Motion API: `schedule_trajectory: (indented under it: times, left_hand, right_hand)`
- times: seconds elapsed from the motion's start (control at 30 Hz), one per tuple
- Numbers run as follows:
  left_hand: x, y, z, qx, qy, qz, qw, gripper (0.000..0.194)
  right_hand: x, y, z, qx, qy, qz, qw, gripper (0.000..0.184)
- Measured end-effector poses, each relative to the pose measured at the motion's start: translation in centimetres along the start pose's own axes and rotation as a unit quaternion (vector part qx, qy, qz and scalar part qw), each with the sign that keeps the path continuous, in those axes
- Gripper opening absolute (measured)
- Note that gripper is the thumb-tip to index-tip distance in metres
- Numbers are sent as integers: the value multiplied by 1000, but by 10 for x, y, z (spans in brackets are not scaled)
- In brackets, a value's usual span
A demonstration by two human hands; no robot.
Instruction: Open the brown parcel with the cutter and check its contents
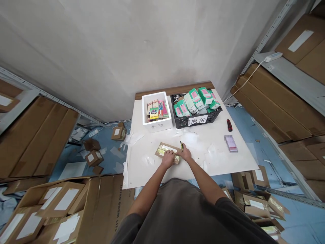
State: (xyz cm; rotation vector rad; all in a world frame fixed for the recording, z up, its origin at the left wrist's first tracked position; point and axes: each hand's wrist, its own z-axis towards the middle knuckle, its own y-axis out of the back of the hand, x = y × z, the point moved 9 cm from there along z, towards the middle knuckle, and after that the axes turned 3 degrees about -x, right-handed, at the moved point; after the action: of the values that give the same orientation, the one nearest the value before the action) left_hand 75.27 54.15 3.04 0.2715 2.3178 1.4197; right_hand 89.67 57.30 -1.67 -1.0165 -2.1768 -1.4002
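A small cardboard box (159,149) lies on the white-covered table in front of me, wrapped in shiny yellowish tape with a white label on top. My left hand (168,159) grips the box from above, fingers bent over its near side. In my right hand (185,153), at the box's right end, is a yellow-and-black box cutter (181,146). Its handle points up and away from me; the blade end is hidden by the hand. The fingers are wrapped round the cutter, close to the box's taped edge.
Behind the box stand a white foam bin (157,126) of small colourful packets and a black crate (179,122) full of green-and-pink boxes. A red-and-black tool (229,125) and a blurred-out phone (231,143) lie at right. Cardboard boxes and shelves flank the table (142,176).
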Motion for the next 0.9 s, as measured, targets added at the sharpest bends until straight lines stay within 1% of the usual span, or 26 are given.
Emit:
schedule_trajectory:
  times: [0.1, 0.17, 0.23, 0.3, 0.37, 0.43, 0.5, 0.53, 0.6, 0.67, 0.73, 0.8, 0.9]
  left_hand:
    - [3, -6, -2, -11, 11, 4, 1000, 65]
    - [7, -12, -1, 1, 25, 6, 1000, 69]
    - [10, -18, 4, 27, 32, 5, 999, 74]
    - [11, -20, 10, 50, 32, 5, 998, 78]
    - [10, -20, 15, 55, 26, 7, 998, 79]
    - [10, -17, 18, 41, 20, 5, 999, 76]
    - [9, -15, 19, 25, 17, -2, 1000, 73]
    - [10, -14, 18, 20, 18, -5, 1000, 72]
    - [10, -14, 18, 22, 22, -8, 999, 72]
    - [10, -14, 18, 28, 26, -7, 999, 73]
    - [10, -13, 19, 30, 26, -6, 999, 73]
    - [10, -11, 19, 29, 25, -5, 999, 72]
    - [10, -9, 20, 32, 26, -2, 999, 71]
  right_hand:
    - [0, 1, 2, 7, 6, 11, 1000, 104]
    - [-4, 1, 0, 1, 1, 46, 999, 99]
    - [-16, 2, -6, -8, -10, 117, 993, 89]
    - [-31, 2, -16, -1, -8, 206, 979, 78]
    - [-45, -1, -29, 36, 12, 271, 962, 72]
    - [-56, -3, -44, 90, 41, 282, 954, 69]
    - [-63, -3, -55, 129, 65, 241, 960, 62]
    - [-64, -1, -58, 138, 77, 205, 966, 57]
    - [-61, 7, -58, 131, 100, 108, 980, 48]
    - [-53, 17, -51, 105, 120, -4, 987, 41]
    - [-42, 24, -40, 78, 126, -92, 985, 36]
    - [-33, 31, -30, 45, 124, -124, 984, 32]
    - [-24, 39, -21, -15, 125, -106, 986, 33]
